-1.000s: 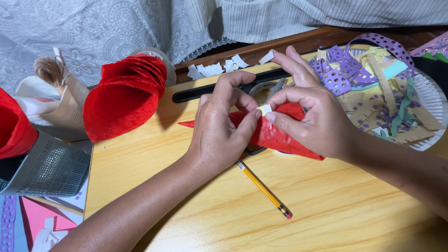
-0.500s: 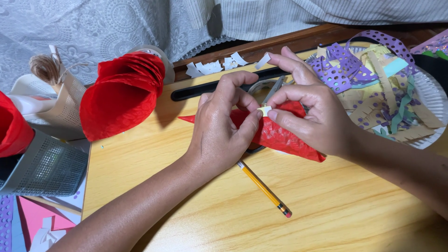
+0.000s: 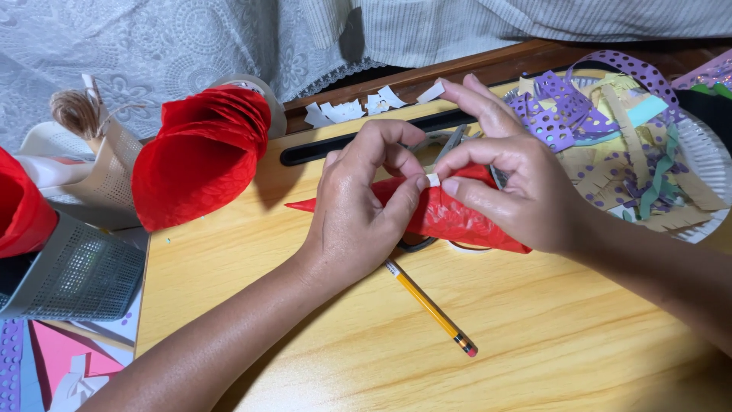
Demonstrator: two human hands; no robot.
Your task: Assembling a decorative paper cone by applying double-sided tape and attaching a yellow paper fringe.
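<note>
My left hand (image 3: 358, 210) and my right hand (image 3: 511, 179) meet over a folded red crepe paper piece (image 3: 450, 217) lying on the wooden table (image 3: 534, 336). Both pinch a tiny white scrap (image 3: 433, 180) between thumb and fingertips, right above the red paper. Scissors (image 3: 450, 145) lie partly hidden under my hands. A yellow pencil (image 3: 431, 307) rests on the table just below my left hand.
A red pleated paper fan (image 3: 202, 156) stands at the left, next to a roll of tape (image 3: 267, 99) and a grey mesh basket (image 3: 69, 275). A paper plate (image 3: 705, 164) of purple and coloured paper scraps sits at the right. White snippets (image 3: 343, 111) lie near the black slot.
My hands stay pinched together over the red paper; the fingers have shifted only slightly around the white scrap.
</note>
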